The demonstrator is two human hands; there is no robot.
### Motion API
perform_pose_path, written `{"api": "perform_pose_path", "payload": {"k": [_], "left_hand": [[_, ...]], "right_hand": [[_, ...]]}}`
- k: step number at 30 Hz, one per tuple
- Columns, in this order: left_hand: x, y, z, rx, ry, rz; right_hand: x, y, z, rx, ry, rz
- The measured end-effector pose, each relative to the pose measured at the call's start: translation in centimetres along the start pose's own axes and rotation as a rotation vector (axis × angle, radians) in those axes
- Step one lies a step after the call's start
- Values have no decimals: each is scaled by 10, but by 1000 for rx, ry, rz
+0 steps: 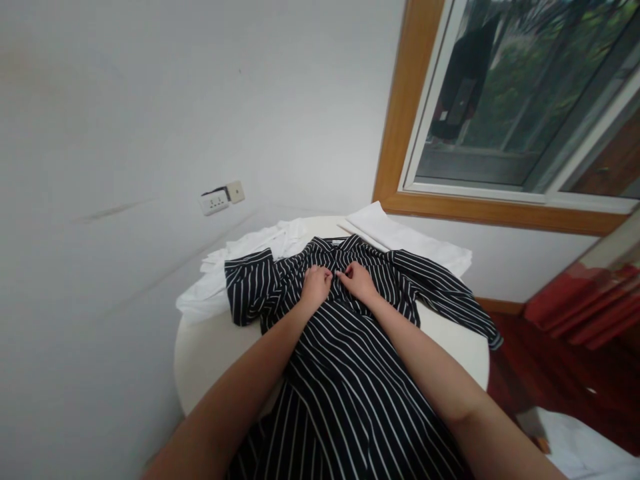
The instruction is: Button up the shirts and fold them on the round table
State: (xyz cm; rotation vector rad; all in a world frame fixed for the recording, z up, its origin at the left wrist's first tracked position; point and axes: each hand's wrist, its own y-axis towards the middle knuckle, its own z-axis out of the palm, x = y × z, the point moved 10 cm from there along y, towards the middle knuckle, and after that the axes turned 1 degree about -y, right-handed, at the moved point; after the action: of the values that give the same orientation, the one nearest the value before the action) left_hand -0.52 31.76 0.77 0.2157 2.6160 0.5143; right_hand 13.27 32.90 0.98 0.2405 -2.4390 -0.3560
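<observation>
Home interior: window [510,100], red curtain [583,307]

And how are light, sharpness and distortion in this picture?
Head view: soft light, no harsh glare on the white wall; head view: black-and-white striped garment legible, finger detail soft on bare left hand and bare right hand; head view: wide-angle look, bare forearms large near bottom edge.

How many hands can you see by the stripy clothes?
2: the left hand and the right hand, side by side at the front of the striped garment, just below its collar.
</observation>
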Motion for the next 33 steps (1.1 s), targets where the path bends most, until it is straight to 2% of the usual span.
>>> {"api": "perform_pose_path", "payload": {"k": [5, 9, 13, 17, 25, 29, 33], "left_hand": [[-6, -2, -3, 15, 23, 16], [-7, -4, -3, 22, 36, 9], [-8, -4, -3, 22, 44, -3], [-7, -4, -4, 18, 53, -21], [-10, -6, -6, 19, 147, -6], [-11, -7, -6, 29, 200, -26], [-8, -4, -2, 50, 113, -14]], "right_hand": [[2, 0, 4, 45, -59, -22], [1, -1, 6, 87, -22, -40], [-11, 0, 7, 109, 130, -7], [-23, 2, 16, 142, 374, 41], [-24, 0, 6, 18, 627, 127], [-21, -5, 19, 100, 740, 180], [-21, -5, 27, 163, 747, 178]]}}
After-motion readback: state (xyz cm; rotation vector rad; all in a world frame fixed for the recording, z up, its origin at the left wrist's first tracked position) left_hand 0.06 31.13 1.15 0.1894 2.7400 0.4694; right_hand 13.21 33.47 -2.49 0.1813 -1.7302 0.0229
